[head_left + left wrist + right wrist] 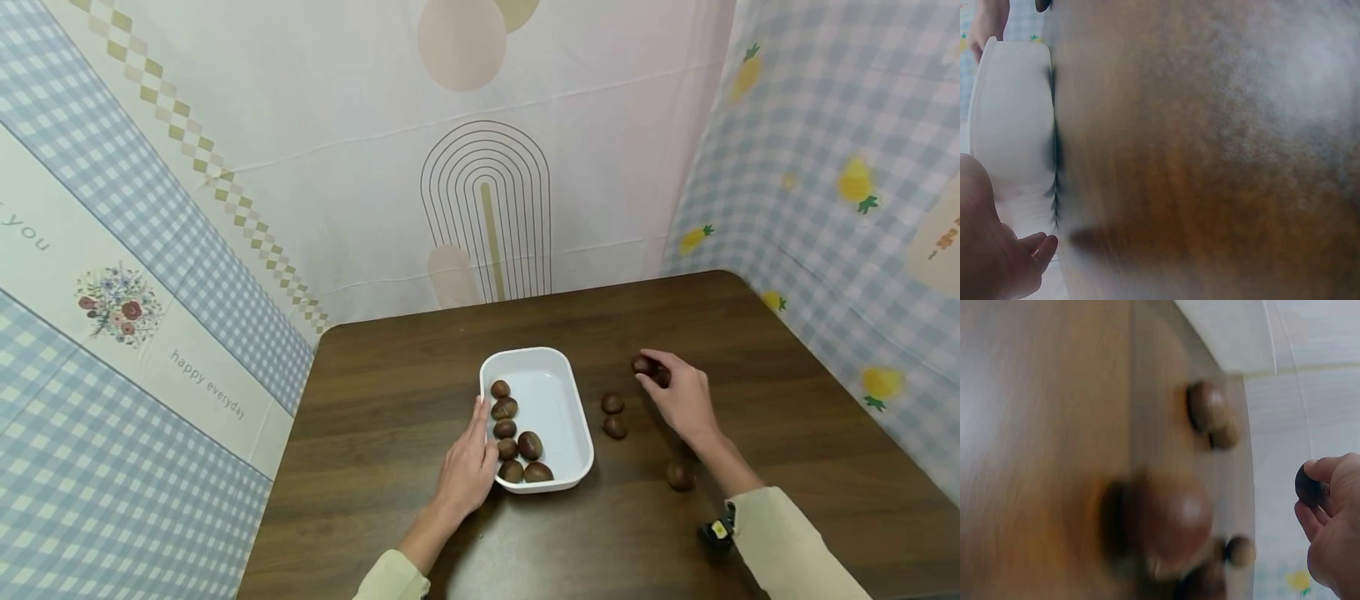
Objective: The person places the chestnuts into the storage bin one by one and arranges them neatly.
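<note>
My right hand (684, 402) pinches a brown chestnut (1310, 485) between thumb and fingers, to the right of the white dish (558, 417). A second dark chestnut (662, 376) shows partly behind those fingers in the head view. My left hand (467, 467) rests along the dish's left side, its fingers straight against the outer wall, as the left wrist view also shows. Inside the dish, several chestnuts (529, 445) lie along the left side and near end. Two more chestnuts (612, 403) sit close together on the table between dish and right hand.
Below the right hand, a lone chestnut (680, 476) lies on the brown wooden table (375, 433). Beside the right sleeve is a small black device (716, 534). Patterned cloths (360, 167) hang behind the table and on both sides.
</note>
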A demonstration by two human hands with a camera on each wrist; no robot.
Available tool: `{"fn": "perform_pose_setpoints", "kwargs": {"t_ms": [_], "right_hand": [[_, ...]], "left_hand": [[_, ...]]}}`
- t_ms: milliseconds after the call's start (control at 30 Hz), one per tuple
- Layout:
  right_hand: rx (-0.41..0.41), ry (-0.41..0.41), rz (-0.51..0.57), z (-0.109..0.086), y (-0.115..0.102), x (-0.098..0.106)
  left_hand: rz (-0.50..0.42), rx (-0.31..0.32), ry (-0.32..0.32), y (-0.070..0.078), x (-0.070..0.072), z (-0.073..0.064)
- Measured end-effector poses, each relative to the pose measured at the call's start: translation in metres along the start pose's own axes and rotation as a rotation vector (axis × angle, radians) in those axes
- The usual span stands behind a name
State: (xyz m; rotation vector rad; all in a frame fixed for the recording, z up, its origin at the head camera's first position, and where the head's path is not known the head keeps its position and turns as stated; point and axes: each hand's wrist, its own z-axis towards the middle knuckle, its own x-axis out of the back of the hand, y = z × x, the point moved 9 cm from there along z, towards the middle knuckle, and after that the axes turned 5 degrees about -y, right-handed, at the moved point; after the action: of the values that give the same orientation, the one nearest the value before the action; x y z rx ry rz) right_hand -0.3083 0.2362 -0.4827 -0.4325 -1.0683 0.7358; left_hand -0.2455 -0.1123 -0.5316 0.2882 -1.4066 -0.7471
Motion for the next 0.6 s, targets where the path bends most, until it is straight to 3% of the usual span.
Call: {"fn": "perform_pose_setpoints", "kwargs": {"t_ms": [267, 433, 600], "right_hand": [[0.099, -0.08, 0.07, 0.011, -0.045, -0.043], [0.148, -0.178, 0.129, 0.011, -0.07, -0.072], [0.173, -0.27, 0.11, 0.007, -0.088, -0.097]], "left_hand": [[0.0, -0.013, 0.016, 0.002, 0.002, 0.0], [0.001, -0.011, 0.015, 0.002, 0.001, 0.0], [-0.005, -0.003, 0.013, 0.001, 0.001, 0.0]]}}
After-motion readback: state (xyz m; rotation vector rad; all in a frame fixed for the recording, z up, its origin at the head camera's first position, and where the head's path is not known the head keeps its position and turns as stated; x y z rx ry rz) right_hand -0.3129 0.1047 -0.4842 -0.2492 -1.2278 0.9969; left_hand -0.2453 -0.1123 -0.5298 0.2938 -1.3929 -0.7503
